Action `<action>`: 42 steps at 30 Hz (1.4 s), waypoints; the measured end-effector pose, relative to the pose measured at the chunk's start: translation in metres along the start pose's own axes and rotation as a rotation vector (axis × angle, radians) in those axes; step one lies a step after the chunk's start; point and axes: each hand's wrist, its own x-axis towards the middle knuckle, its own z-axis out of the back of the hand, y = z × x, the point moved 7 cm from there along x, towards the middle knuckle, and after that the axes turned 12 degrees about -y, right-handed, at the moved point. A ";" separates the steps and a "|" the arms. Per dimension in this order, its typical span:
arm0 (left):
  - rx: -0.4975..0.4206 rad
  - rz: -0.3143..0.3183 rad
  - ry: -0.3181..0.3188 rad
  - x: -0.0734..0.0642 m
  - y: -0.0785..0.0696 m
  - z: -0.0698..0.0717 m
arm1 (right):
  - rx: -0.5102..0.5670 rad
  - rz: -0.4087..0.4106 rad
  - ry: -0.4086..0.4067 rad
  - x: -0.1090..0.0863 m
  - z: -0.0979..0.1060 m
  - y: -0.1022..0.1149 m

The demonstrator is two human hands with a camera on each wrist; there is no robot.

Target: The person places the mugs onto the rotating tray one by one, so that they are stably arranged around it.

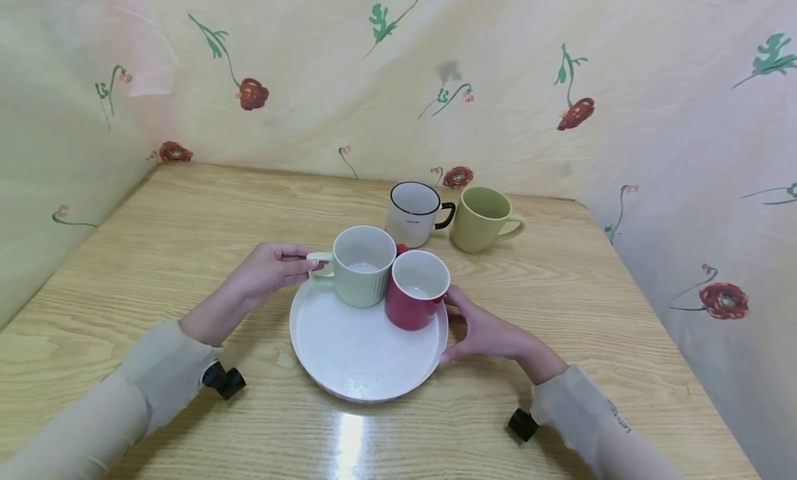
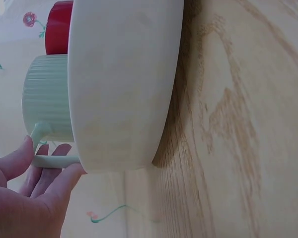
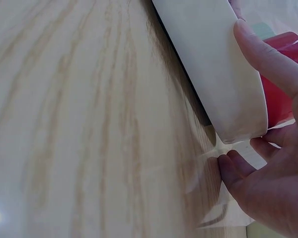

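Note:
A pale green mug (image 1: 360, 276) with a ribbed side and a red mug (image 1: 411, 307), white inside, stand side by side on a round white stand (image 1: 367, 359). My left hand (image 1: 270, 269) pinches the green mug's handle between thumb and fingers; the left wrist view shows the thumb on the handle (image 2: 54, 161). My right hand (image 1: 488, 331) is spread at the stand's right edge. Its thumb (image 3: 260, 49) lies against the stand's side, and fingers reach close to the red mug. Whether they touch that mug is unclear.
Behind the stand, a white mug (image 1: 412, 220) with a black rim and handle stands beside an olive green mug (image 1: 478, 224). A wooden table (image 1: 205, 217) bears everything, backed by a flower-print cloth (image 1: 299, 106). Black wrist cameras (image 1: 223, 380) sit on both sleeves.

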 end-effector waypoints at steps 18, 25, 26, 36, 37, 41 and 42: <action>-0.028 0.009 0.010 -0.005 0.000 0.000 | -0.002 0.006 0.005 -0.001 0.000 0.002; 0.101 -0.025 -0.005 -0.005 0.002 0.006 | 0.029 0.010 0.029 -0.002 0.001 0.005; 0.126 -0.036 -0.004 -0.005 0.003 0.007 | 0.033 0.012 0.033 -0.002 0.001 0.006; 0.167 -0.075 0.121 -0.007 0.009 0.004 | 0.045 0.027 0.058 -0.001 0.000 0.009; 0.158 -0.067 0.133 -0.007 0.010 0.002 | 0.049 0.027 0.060 -0.001 0.000 0.009; 0.124 -0.036 0.145 -0.007 0.013 -0.001 | 0.057 0.032 0.066 -0.002 0.000 0.007; 0.116 -0.031 0.143 -0.007 0.014 -0.001 | 0.058 0.036 0.067 -0.002 0.000 0.007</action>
